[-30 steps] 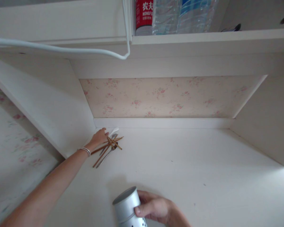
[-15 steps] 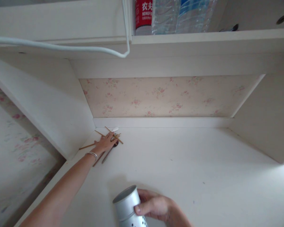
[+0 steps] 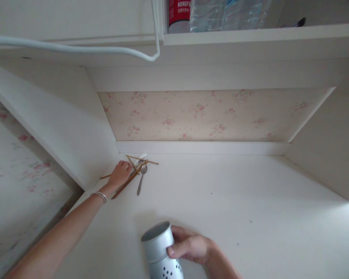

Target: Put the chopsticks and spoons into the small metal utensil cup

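Observation:
My left hand (image 3: 120,174) reaches to the back left corner of the white desk (image 3: 221,201), its fingers curled round a bundle of wooden chopsticks (image 3: 133,173). A metal spoon (image 3: 141,179) lies beside them, apart from the hand, and a white spoon (image 3: 140,157) pokes out behind near the back wall. My right hand (image 3: 189,246) grips a silver perforated metal utensil holder (image 3: 159,252) near the front edge, its open mouth tilted up and to the left.
A white side panel (image 3: 61,128) rises just left of the chopsticks. A shelf (image 3: 250,35) overhead carries water bottles (image 3: 227,13), and a white cable (image 3: 75,48) hangs along its underside. Floral wallpaper (image 3: 209,116) backs the recess.
My left hand has gone from lying flat on the cutlery to curling round the chopsticks. The metal spoon now lies free to the right. The holder stays in my right hand.

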`<action>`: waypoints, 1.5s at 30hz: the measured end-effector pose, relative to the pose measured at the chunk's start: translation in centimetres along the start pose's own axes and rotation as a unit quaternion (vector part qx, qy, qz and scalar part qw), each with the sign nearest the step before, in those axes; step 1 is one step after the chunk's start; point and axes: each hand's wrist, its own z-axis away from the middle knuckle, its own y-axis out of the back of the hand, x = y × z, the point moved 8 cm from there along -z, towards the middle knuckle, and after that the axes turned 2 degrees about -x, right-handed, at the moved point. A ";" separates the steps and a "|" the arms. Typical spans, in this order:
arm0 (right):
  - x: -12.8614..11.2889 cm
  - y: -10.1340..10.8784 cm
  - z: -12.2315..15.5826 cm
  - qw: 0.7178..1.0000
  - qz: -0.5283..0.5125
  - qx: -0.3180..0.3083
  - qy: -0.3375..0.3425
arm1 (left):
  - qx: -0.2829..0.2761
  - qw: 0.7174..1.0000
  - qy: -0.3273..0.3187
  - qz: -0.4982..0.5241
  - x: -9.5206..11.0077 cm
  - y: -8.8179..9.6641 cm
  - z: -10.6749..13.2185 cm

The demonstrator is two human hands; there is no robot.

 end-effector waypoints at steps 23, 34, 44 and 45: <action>-1.5 0.9 0.1 0.995 0.009 0.064 0.070 | -0.068 0.990 0.033 -0.122 2.2 0.4 6.8; -1.6 0.7 0.2 0.996 0.024 0.058 0.069 | -0.087 0.983 0.062 -0.147 3.9 -0.9 5.6; -1.7 0.7 0.3 0.995 0.021 0.052 0.082 | -0.052 0.983 0.090 -0.149 4.7 -0.1 6.6; -1.8 0.8 0.3 0.995 0.025 0.054 0.081 | -0.040 0.984 0.092 -0.145 4.8 0.2 6.8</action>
